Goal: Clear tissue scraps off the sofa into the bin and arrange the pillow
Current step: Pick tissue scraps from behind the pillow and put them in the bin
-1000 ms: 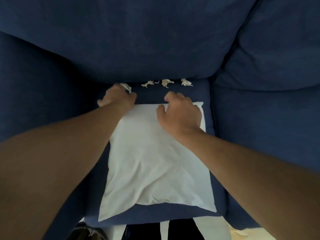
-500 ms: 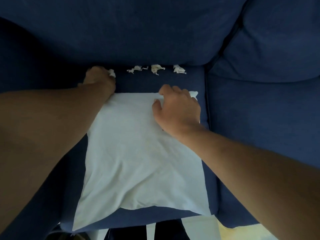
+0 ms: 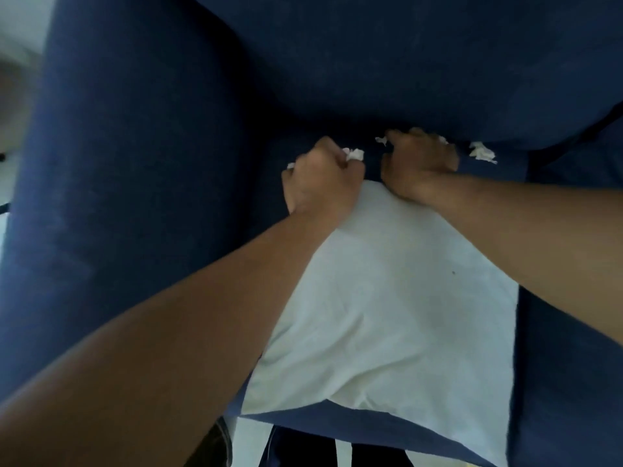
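Note:
A white pillow [image 3: 387, 315] lies flat on the dark blue sofa seat [image 3: 505, 163]. Beyond its far edge, white tissue scraps lie along the crease under the back cushion. My left hand [image 3: 320, 180] is fisted around a tissue scrap [image 3: 354, 154], bits of which poke out on both sides. My right hand [image 3: 418, 163] is curled down over the scraps in the middle of the crease, a small piece [image 3: 381, 140] showing at its fingertips. One loose scrap [image 3: 482, 152] lies just right of that hand. The bin is not in view.
The sofa's armrest [image 3: 135, 197] rises on the left and the back cushion [image 3: 404, 62] overhangs the crease. A second seat cushion [image 3: 573, 332] adjoins on the right. Pale floor and dark striped fabric [image 3: 303, 446] show below the seat's front edge.
My right hand left the pillow's far edge and reached forward onto the scraps in the crease. My left hand stays closed on its scrap. The view has shifted left.

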`<action>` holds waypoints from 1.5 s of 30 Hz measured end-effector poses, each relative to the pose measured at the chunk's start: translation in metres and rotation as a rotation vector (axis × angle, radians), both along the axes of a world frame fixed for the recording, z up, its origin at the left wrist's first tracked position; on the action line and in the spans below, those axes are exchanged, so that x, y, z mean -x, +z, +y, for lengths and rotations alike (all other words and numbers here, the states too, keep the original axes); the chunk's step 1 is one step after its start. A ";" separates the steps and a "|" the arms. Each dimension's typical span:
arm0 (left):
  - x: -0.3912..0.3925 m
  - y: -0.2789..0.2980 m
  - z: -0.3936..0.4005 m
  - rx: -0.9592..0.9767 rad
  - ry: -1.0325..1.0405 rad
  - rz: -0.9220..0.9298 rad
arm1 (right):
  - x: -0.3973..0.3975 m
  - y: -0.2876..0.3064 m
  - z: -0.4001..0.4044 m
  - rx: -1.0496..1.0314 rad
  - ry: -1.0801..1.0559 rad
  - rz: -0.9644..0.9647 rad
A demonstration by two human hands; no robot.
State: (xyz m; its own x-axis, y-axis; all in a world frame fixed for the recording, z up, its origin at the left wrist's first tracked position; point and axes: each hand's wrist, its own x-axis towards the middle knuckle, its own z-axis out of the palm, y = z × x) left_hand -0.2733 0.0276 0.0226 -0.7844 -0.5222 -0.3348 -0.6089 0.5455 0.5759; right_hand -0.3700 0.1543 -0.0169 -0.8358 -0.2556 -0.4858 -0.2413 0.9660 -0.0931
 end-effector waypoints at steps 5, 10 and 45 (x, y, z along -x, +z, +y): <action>-0.026 0.003 0.001 -0.077 0.103 0.140 | 0.015 -0.028 -0.018 -0.004 -0.056 -0.046; -0.041 -0.005 0.000 -0.159 0.146 0.190 | 0.015 -0.030 -0.014 0.052 -0.075 0.030; -0.176 0.043 0.038 -0.079 0.432 0.055 | -0.161 0.098 0.009 0.501 0.335 0.002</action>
State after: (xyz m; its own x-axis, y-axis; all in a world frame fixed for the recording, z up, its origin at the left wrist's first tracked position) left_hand -0.0976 0.0655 0.0651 -0.5177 -0.7805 -0.3504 -0.7386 0.2010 0.6435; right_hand -0.2093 0.1635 0.0812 -0.6711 -0.7025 -0.2369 -0.5252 0.6760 -0.5169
